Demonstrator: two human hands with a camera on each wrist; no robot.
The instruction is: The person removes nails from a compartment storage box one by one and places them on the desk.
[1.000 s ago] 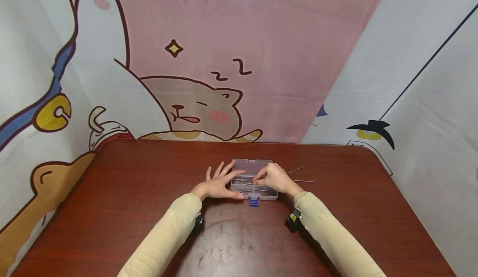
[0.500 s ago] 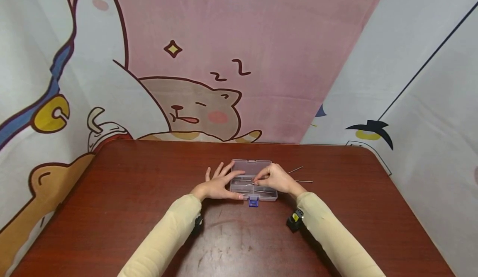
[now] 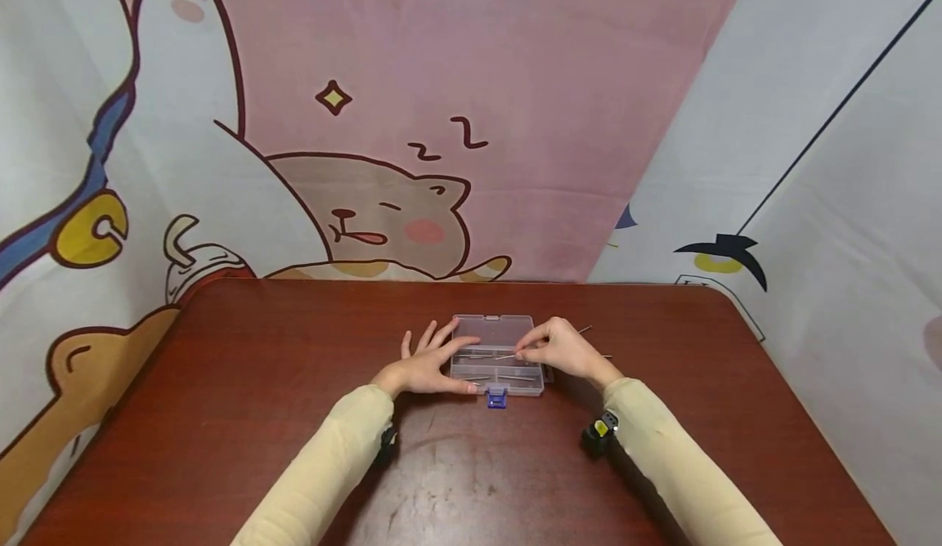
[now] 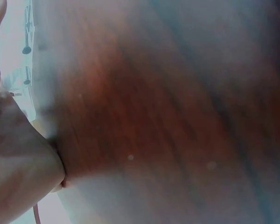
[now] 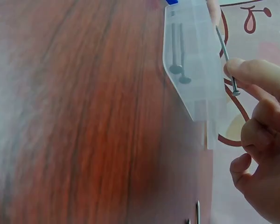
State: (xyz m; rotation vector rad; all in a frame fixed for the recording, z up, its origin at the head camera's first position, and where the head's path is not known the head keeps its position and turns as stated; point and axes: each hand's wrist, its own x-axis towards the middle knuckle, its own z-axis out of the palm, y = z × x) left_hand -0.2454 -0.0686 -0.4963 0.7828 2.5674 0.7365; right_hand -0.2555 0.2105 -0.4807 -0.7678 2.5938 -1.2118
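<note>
A clear plastic compartment box [image 3: 537, 391] lies with its lid raised at the back of the table's middle. My left hand [image 3: 423, 370] rests spread against its left end, thumb at the front edge and fingers extended over the side. Between thumb and fingertips, my right hand [image 3: 562, 348] pinches a nail [image 5: 222, 43] by its head end, above the box's right rear compartment; its point faces left. Several nails lie in the compartments, and two nail heads [image 5: 176, 69] show through the box wall in the right wrist view.
Two loose nails, one angled [image 3: 585, 329] and one level [image 3: 607, 356], lie right of the box, partly behind my right hand. A blue latch [image 3: 496, 400] hangs at the box's front. A printed cloth [image 3: 552, 121] stands behind the table [image 3: 294, 325].
My right hand has shifted right with the nail, uncovering more of the rear compartment and covering more of the loose nails. The left hand keeps its place on the box.
</note>
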